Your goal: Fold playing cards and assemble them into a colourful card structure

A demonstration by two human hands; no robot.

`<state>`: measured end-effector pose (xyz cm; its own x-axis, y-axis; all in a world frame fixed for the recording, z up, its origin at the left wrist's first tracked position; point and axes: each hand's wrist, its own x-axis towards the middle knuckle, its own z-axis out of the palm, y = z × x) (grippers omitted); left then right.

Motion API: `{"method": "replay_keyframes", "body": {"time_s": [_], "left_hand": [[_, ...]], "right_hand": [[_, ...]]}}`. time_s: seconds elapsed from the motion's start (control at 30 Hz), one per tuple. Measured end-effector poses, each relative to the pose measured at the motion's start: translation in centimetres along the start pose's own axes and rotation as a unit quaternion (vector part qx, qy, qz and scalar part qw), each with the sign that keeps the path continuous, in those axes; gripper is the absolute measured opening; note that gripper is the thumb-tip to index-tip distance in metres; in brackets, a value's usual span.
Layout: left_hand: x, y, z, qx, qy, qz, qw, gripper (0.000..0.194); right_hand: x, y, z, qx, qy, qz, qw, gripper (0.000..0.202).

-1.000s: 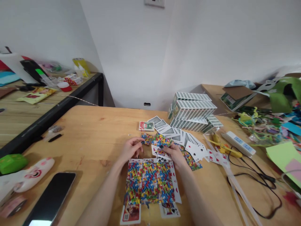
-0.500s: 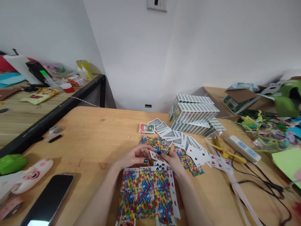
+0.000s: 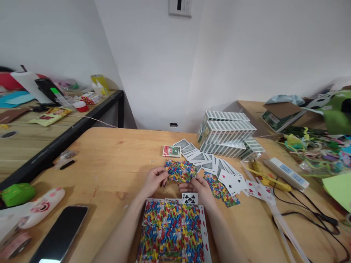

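Note:
Both of my hands are closed on a piece with a multicoloured cartoon pattern (image 3: pixel 181 172), above the middle of the table. My left hand (image 3: pixel 155 180) pinches its left edge between thumb and fingers. My right hand (image 3: pixel 200 188) grips its lower right corner, with some fingers tucked beneath. Nearer my body, between my forearms, lies a block of the same patterned pieces (image 3: pixel 172 228) set edge to edge. White playing-card edges border it: a ten of clubs (image 3: pixel 190 198) sticks out at the top, and a strip with red hearts (image 3: pixel 204 230) runs down the right side.
Playing cards (image 3: pixel 200 157) fan out face down behind my hands, beside a card box (image 3: pixel 171 151). Striped card cartons (image 3: pixel 229 131) are stacked at the back. To the right lie a yellow glue gun (image 3: pixel 270 179) and a power strip (image 3: pixel 287 173); a phone (image 3: pixel 59 233) lies left.
The playing card in my hands, which showed a white printed face, now shows a multicoloured side. My left hand has shifted left and my hands are farther apart.

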<state>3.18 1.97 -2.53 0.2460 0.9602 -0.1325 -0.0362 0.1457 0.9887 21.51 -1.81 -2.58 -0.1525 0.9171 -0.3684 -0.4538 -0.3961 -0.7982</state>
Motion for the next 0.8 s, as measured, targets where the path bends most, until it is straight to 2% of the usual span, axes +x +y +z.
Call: {"method": "replay_keyframes", "body": {"time_s": [0.13, 0.27, 0.4, 0.6, 0.73, 0.8], "left_hand": [[-0.17, 0.30, 0.11, 0.002, -0.034, -0.009, 0.999, 0.024], [-0.13, 0.19, 0.23, -0.026, -0.035, 0.002, 0.999, 0.022], [0.04, -0.20, 0.25, -0.002, -0.049, 0.012, 0.999, 0.020], [-0.03, -0.43, 0.27, 0.057, -0.086, -0.002, 0.995, 0.025], [-0.13, -0.11, 0.26, 0.008, -0.069, -0.012, 0.998, 0.028], [-0.17, 0.10, 0.18, -0.035, -0.064, -0.030, 0.997, 0.031]], "right_hand": [[-0.24, -0.16, 0.10, -0.034, -0.011, -0.025, 0.999, 0.031], [-0.25, -0.13, 0.09, -0.036, -0.044, -0.027, 0.998, 0.033], [-0.25, 0.01, 0.24, -0.037, -0.054, -0.040, 0.997, 0.035], [-0.04, 0.65, 0.23, -0.084, -0.019, -0.064, 0.994, 0.031], [-0.04, 0.74, 0.32, -0.111, 0.017, -0.103, 0.988, 0.028], [-0.10, 0.54, 0.40, -0.133, 0.031, -0.160, 0.978, 0.021]]}}
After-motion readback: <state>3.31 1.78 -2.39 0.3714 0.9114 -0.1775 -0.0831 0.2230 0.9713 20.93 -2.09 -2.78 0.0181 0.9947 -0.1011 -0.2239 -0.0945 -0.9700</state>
